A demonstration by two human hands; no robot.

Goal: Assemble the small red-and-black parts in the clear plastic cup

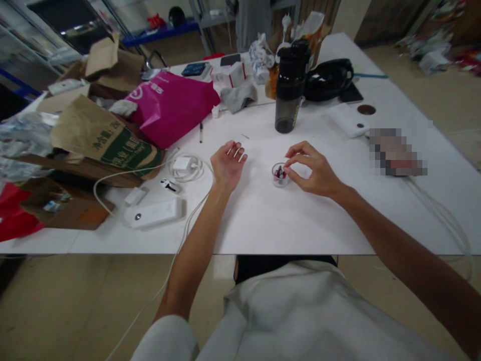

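Note:
My right hand (pixel 313 170) reaches in from the right, its thumb and fingertips brought together in a pinch at the right side of a small clear round container (pixel 280 181). Small dark, red and whitish pieces lie inside the container. Whether the fingertips hold its rim or one of those pieces is too small to make out. To the left, my left hand (pixel 228 168) rests with the palm turned up, fingers loosely curled and apart, holding nothing. A thin small object (pixel 245 136) lies on the table beyond the left hand.
On the white table (pixel 255 225), a dark bottle (pixel 289 95) stands behind the container. Left are a coiled white cable (pixel 191 173), a white device (pixel 158 213), a pen (pixel 201 133), a pink bag (pixel 173 108) and cardboard boxes (pixel 78 208). A blurred-out object (pixel 396 153) lies right.

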